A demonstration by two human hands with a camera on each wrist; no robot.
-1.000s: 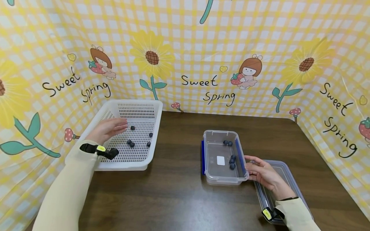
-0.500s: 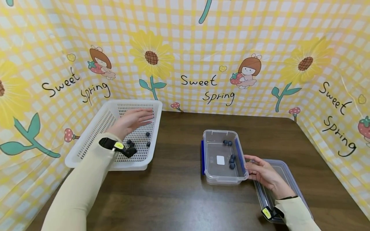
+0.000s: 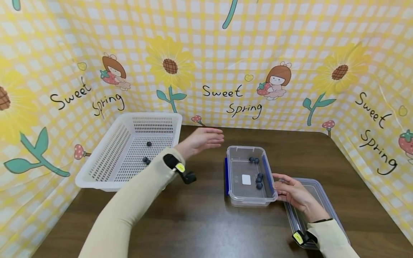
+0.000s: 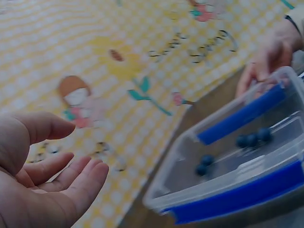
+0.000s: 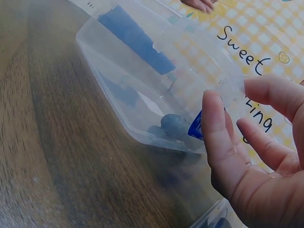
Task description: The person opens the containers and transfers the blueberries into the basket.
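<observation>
My left hand (image 3: 201,141) hangs above the table between the white basket (image 3: 175,143) and the clear plastic box (image 3: 238,200). In the left wrist view its thumb and fingers stand apart with no object visible between them. My right hand (image 3: 295,195) grips the box's right side; in the right wrist view its thumb lies by the blue latch (image 5: 195,126). Several blueberries (image 3: 259,180) lie in the box along its right and far parts. More blueberries (image 3: 149,143) rest on the basket floor; the left forearm hides part of it.
A clear lid (image 3: 309,184) lies on the brown table (image 3: 200,222), partly under the right hand and wrist. Behind the table hangs a yellow checked cloth (image 3: 222,57). Each wrist wears a black strap with a small camera.
My left hand has moved rightward across the basket and out past its right rim. The right hand and the box have stayed in place.
</observation>
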